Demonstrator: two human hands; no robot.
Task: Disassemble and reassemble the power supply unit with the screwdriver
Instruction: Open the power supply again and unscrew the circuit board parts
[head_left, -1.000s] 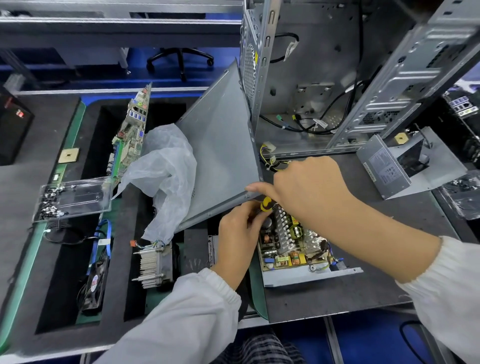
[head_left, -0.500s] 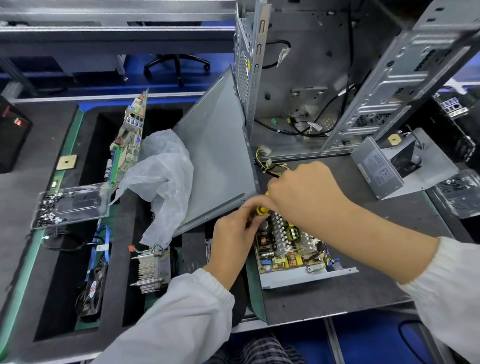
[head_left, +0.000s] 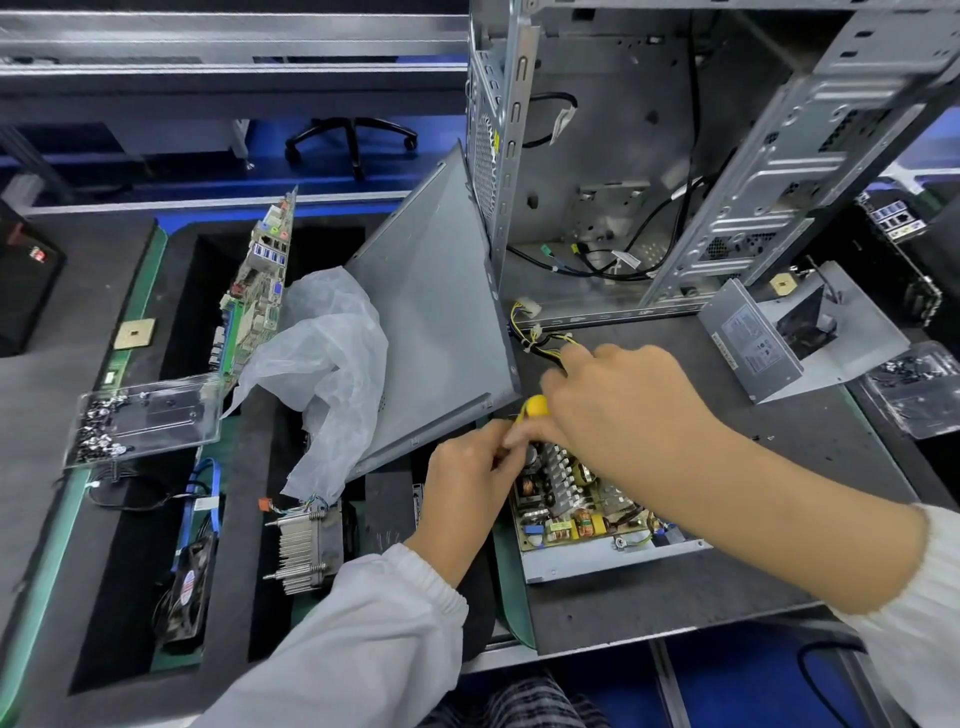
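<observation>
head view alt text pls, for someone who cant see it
Two hands work a yellow-handled screwdriver at the back edge of an opened power supply unit; the right hand grips the handle, the left hand steadies below, with an empty computer case behind.

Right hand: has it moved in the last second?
Yes, slightly. The right hand has dropped its fingertips from the leaning grey panel edge toward the power supply board, at the yellow screwdriver handle.

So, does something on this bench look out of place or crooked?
Yes. The grey side panel stands tilted against the computer case, not flat, with a crumpled plastic bag draped on its lower left edge.
</observation>
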